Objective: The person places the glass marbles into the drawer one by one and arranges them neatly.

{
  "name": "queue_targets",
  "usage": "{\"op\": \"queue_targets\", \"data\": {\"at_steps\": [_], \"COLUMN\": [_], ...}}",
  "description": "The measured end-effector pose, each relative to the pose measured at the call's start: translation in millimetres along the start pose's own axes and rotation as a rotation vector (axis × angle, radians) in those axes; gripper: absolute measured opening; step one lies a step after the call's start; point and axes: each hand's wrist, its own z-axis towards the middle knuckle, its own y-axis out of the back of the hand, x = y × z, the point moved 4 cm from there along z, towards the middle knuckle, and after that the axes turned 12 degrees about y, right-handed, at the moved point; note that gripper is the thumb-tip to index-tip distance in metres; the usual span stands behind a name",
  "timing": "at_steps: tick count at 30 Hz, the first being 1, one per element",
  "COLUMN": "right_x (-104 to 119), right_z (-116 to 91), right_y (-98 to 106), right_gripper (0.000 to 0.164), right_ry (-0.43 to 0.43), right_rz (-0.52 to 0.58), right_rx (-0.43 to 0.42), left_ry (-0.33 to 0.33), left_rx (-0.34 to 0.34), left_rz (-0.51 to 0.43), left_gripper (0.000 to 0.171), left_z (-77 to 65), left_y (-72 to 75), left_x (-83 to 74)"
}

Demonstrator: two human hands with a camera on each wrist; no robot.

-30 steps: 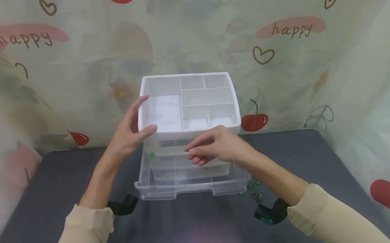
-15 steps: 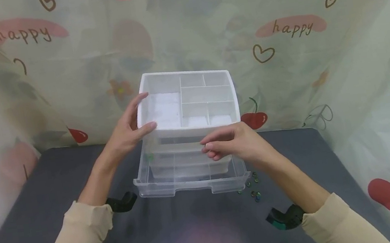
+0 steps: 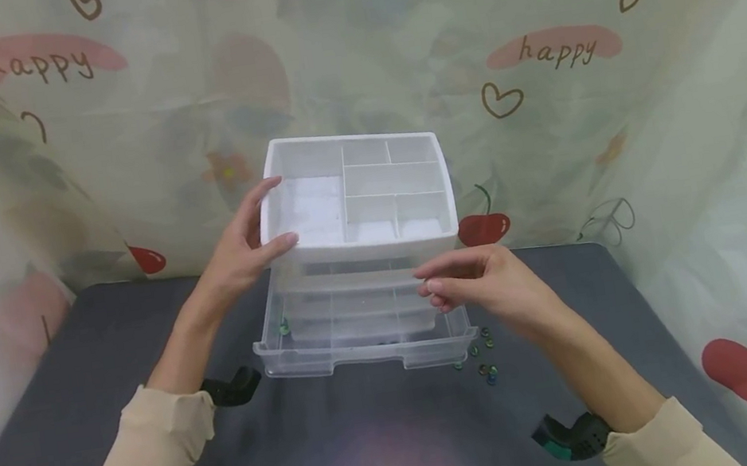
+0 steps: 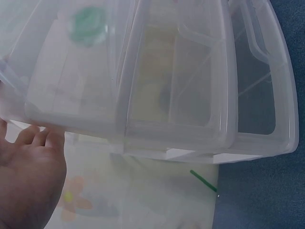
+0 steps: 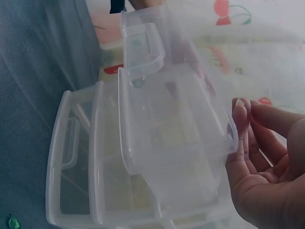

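A small plastic drawer unit with a white divided top tray (image 3: 309,210) stands on the dark table. My left hand (image 3: 239,253) grips the tray's left side, thumb over the front corner and fingers at the side wall. The clear upper drawer (image 3: 366,353) is pulled out beneath the tray. Inside it, at the left, lies a green marble (image 3: 284,326), which shows blurred through the plastic in the left wrist view. My right hand (image 3: 485,279) is at the drawer's right side, its fingers loosely curled with nothing visible between them. In the right wrist view its thumb is right beside the drawer's edge.
Several glass marbles (image 3: 488,369) lie on the dark table (image 3: 558,350) right of the drawer. Below the open drawer, the unit's other clear drawers (image 5: 71,162) show in the right wrist view. A printed curtain (image 3: 375,47) hangs behind and along the sides.
My right hand has moved from over the drawer's middle to its right side. The green marble has shifted toward the front left of the drawer. My left hand keeps its grip on the tray.
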Motion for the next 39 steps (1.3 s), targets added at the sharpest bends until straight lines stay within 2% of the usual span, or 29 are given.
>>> {"op": "queue_targets", "data": {"at_steps": [12, 23, 30, 37, 39], "right_x": [-16.6, -33.3, -53.1, -74.2, -79.9], "right_z": [-25.1, -45.1, -57.4, -70.0, -72.7], "right_y": [20.4, 22.9, 29.1, 36.3, 39.0], "right_gripper": [0.028, 0.022, 0.024, 0.036, 0.034], "right_ry": [-0.01, -0.005, -0.063, -0.114, -0.129], "right_rz": [-0.055, 0.012, 0.069, 0.058, 0.052], "right_rx": [-0.112, -0.168, -0.161, -0.192, -0.206], "left_ry": [0.004, -0.013, -0.017, -0.024, -0.025], "left_rx": [0.004, 0.008, 0.002, 0.0, 0.001], "left_rz": [0.005, -0.028, -0.019, -0.02, -0.023], "left_gripper": [0.074, 0.074, 0.073, 0.073, 0.073], "left_z": [0.2, -0.6, -0.8, -0.1, 0.1], "left_y": [-1.0, -1.7, -0.6, -1.2, -1.9], "left_x": [0.2, 0.1, 1.2, 0.9, 0.8]}}
